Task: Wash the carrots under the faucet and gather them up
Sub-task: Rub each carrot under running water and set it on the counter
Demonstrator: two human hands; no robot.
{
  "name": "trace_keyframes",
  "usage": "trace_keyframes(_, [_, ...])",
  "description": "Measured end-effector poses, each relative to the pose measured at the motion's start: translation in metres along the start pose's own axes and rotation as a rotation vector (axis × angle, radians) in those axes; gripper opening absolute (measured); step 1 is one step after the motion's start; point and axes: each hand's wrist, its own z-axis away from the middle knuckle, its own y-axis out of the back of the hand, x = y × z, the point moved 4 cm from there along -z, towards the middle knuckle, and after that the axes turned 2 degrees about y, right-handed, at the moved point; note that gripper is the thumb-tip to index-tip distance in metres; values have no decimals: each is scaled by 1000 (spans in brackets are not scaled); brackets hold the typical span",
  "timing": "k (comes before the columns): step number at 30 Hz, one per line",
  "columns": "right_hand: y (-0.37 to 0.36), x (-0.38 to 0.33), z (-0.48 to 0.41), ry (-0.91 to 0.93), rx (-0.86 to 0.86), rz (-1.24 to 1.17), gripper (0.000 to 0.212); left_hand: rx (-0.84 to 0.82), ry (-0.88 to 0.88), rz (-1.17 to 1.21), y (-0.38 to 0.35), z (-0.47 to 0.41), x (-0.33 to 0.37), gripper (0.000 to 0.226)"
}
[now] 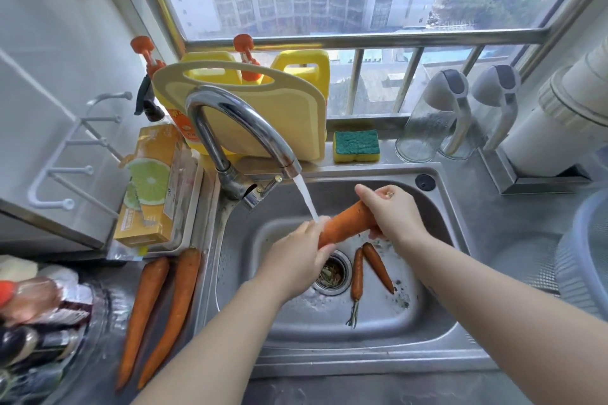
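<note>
Two bare forearms [214,339] reach up from the bottom edge over a steel sink [296,322]. The left hand [296,253] curls round the lower, narrow end of a thick carrot [345,223]; the right hand [391,214] grips its upper, broad end. Together they hold it slanted across the basin so that the water stream [306,197] from the curved chrome faucet [237,118] lands on it just by the left fingers, likely to rub soil away. The held carrot is bright orange, smooth and wet-looking. Below it, two small carrots [357,273] lie on the sink floor beside the drain strainer [332,273]. They are duller, with dirt specks around them, and one trails a stringy tail. Two long carrots [177,306] lie side by side on the counter left of the sink, either gathered or waiting; the view does not tell which.
</note>
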Motion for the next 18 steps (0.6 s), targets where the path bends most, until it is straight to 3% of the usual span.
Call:
trace_keyframes(3, [-12,11,-7,-112,89,-56,39,5,-77,-108,6,-2,8,55])
trace_keyframes(6, [-34,11,-3,-102,71,-113,42,11,-6,-87,3,-3,3,52])
trace_keyframes(10, [-61,12,13,12,-73,-133,65,13,170,144,0,5,-9,45])
trace_keyframes(18, [-83,38,39,-154,-462,-530,100,-260,281,248,8,24,-23,37])
